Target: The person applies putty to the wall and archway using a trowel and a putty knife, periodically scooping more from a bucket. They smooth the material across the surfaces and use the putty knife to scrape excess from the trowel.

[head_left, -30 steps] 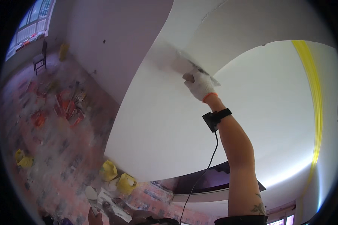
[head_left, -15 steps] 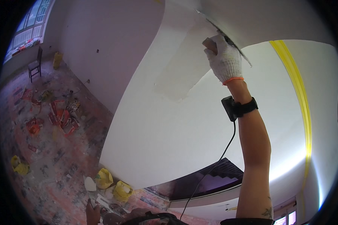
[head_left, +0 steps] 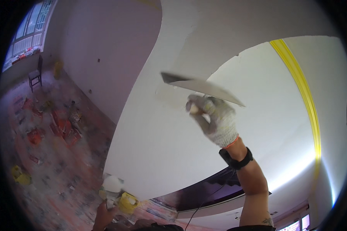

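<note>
Gloved right hand (head_left: 218,120) curled around a wide trowel (head_left: 209,89), held in front of a white surface (head_left: 154,142), bare left hand (head_left: 103,216) closed on a white-topped tool (head_left: 113,184) low down, yellow container (head_left: 128,204) near it, contents unclear.

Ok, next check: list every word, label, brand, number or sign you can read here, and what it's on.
No text is readable in this view.
Trowel blade and white glove: no lettering visible.
Black wrist strap: no legible marking.
Yellow container: too small and blurred to tell.
Floor: dark patches, too blurred to tell if any is print.
</note>
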### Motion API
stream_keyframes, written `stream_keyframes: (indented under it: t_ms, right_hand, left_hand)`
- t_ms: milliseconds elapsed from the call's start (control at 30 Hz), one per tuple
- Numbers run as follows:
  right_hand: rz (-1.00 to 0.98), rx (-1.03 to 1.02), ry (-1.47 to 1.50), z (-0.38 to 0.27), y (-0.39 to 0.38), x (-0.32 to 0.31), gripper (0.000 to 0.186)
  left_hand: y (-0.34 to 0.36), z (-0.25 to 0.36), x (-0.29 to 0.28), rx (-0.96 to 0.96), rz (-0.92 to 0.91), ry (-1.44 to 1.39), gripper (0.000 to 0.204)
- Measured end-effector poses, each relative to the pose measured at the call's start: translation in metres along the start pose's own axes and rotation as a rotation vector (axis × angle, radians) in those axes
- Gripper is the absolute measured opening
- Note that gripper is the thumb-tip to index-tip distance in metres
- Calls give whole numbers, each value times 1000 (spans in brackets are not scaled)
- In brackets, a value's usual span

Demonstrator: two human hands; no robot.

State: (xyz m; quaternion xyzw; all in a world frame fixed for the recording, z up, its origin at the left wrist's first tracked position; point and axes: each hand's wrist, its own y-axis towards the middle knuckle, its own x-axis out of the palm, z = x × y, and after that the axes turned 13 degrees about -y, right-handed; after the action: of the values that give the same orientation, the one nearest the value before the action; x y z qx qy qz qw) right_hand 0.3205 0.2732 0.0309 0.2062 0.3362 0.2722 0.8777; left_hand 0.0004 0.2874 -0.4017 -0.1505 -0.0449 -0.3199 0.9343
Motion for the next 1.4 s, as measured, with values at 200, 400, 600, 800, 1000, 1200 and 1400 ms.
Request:
stream_keyframes:
  t_ms: [200, 400, 600, 800, 1000, 1200, 1400]
  right_hand:
    - [-78, 411, 946, -5, -40, 38, 29]
    - [-365, 894, 1860, -77, -64, 49, 40]
    - [-741, 551, 1776, -87, -100, 81, 37]
    - [-875, -69, 1131, -43, -148, 139, 38]
    - [-841, 434, 1089, 1, -79, 100, 34]
    - [-85, 108, 137, 45, 55, 53, 27]
    - [-125, 179, -100, 49, 135, 9, 25]
  left_hand:
    - [4, 116, 43, -76, -342, -151, 27]
    - [17, 171, 66, -241, -522, 111, 42]
    - [11, 183, 60, -271, -426, -55, 36]
    - [2, 191, 55, -78, -223, -69, 35]
    - [-3, 169, 35, -80, -63, -155, 17]
    - [-25, 164, 27, -160, 17, -121, 17]
    - [-27, 133, 6, -228, 23, -283, 15]
